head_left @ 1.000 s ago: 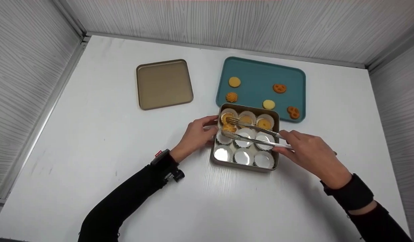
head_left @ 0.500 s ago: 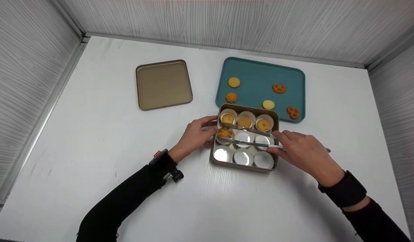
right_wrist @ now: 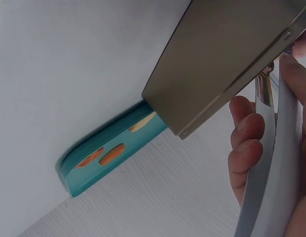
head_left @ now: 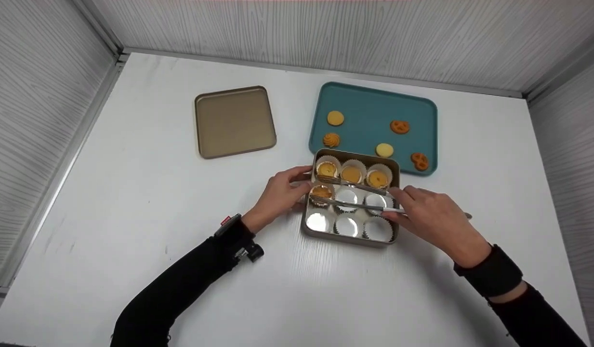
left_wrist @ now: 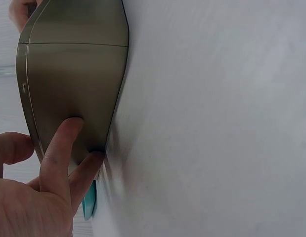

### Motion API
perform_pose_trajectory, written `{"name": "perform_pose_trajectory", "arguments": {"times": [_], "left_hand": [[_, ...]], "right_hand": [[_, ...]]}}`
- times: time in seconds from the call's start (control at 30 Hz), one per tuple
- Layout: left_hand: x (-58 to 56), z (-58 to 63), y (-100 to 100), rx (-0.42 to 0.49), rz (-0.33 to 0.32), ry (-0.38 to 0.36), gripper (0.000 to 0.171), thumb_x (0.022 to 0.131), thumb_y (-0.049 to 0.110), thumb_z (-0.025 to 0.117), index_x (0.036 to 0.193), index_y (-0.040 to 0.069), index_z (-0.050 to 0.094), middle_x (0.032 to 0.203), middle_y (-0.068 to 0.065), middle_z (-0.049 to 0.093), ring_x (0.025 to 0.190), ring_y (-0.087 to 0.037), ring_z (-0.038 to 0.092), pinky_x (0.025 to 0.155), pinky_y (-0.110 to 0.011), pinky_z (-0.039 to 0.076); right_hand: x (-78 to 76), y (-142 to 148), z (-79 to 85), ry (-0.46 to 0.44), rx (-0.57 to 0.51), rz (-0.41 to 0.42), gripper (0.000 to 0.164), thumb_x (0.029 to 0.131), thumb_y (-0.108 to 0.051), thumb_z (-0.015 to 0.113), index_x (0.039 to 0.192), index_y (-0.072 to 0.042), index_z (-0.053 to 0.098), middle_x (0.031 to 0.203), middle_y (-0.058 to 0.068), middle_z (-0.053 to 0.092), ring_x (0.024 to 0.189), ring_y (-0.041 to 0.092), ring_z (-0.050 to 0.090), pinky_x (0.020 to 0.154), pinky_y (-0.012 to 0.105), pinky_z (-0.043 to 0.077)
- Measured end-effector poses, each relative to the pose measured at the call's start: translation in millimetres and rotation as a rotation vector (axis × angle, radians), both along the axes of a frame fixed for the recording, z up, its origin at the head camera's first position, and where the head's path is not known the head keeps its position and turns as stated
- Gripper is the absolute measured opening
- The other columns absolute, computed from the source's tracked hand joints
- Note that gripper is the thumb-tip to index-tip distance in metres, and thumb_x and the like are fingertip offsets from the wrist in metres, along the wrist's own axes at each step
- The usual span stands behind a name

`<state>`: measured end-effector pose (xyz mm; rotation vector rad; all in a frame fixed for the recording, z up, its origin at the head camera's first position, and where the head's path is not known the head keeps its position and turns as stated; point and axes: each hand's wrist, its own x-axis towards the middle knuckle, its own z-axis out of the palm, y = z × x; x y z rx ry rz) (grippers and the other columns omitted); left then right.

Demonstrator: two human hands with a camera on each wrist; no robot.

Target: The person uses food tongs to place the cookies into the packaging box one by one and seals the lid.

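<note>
A rectangular metal tin (head_left: 347,236) holds several white paper cups. My left hand (head_left: 282,193) lies against the tin's left side; in the left wrist view its fingertips press the outer wall, one finger at the rim. My right hand (head_left: 434,217) grips metal tongs (head_left: 359,206) with light grey handles (right_wrist: 279,168). The tongs reach leftward over the tin, their tips parted on either side of a swirl cookie (head_left: 322,193) in the middle row's left cup. Three cookies sit in the back row, among them a round plain one (head_left: 351,175). The other cups hold none.
A teal tray (head_left: 369,106) behind the tin carries round cookies (head_left: 335,118), a swirl cookie (head_left: 331,140) and two pretzel-shaped cookies (head_left: 400,127). A square bronze-coloured lid or tray (head_left: 235,123) lies back left. Grey panels (head_left: 277,29) wall the table.
The swirl cookie has come down into the middle row's left cup. The tongs have spread from around it, and my right hand has shifted slightly left. My left hand stays put.
</note>
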<state>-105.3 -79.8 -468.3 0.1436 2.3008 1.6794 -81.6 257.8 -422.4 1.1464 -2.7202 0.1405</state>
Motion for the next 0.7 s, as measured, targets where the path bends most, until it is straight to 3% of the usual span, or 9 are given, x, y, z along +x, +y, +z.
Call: {"name": "perform_pose_trajectory", "arguments": {"times": [0.1,0.27,0.47,0.7], "left_hand": [[-0.5,-0.9,0,-0.022,0.005,0.011,0.05,0.099,0.02,0.061,0.147,0.007,0.058,0.134,-0.011,0.069,0.123,-0.024,0.066,0.092,-0.034,0.058],[-3.2,-2.6,1,-0.067,0.006,0.04,0.048,0.1,0.023,0.062,0.145,0.006,0.06,0.132,-0.011,0.07,0.124,-0.024,0.065,0.106,-0.036,0.05],[-3.1,-3.2,5,-0.01,0.0,-0.012,0.053,0.1,0.027,0.067,0.148,0.006,0.057,0.138,-0.012,0.066,0.124,-0.024,0.065,0.105,-0.033,0.051],[-2.4,-2.0,13,-0.038,-0.016,0.042,0.051,0.099,0.025,0.066,0.146,0.006,0.059,0.139,-0.01,0.066,0.128,-0.023,0.062,0.111,-0.034,0.046]], "right_hand": [[0.6,5,-0.5,-0.035,-0.034,-0.02,0.051,0.086,-0.036,0.085,0.118,0.001,0.069,0.078,0.01,0.065,0.061,0.022,0.065,0.051,0.035,0.055],[-0.1,20,-0.9,-0.073,-0.142,-0.078,0.05,0.082,-0.029,0.089,0.118,-0.001,0.069,0.086,0.011,0.071,0.068,0.022,0.069,0.056,0.039,0.058],[-3.4,38,-0.6,-0.074,-0.28,-0.162,0.053,0.082,-0.02,0.09,0.124,0.003,0.066,0.1,0.017,0.075,0.075,0.024,0.072,0.059,0.042,0.059],[-15.1,50,7.3,-0.056,-0.372,-0.266,0.05,0.088,-0.017,0.085,0.127,0.007,0.065,0.104,0.022,0.072,0.084,0.032,0.073,0.066,0.05,0.06]]}}
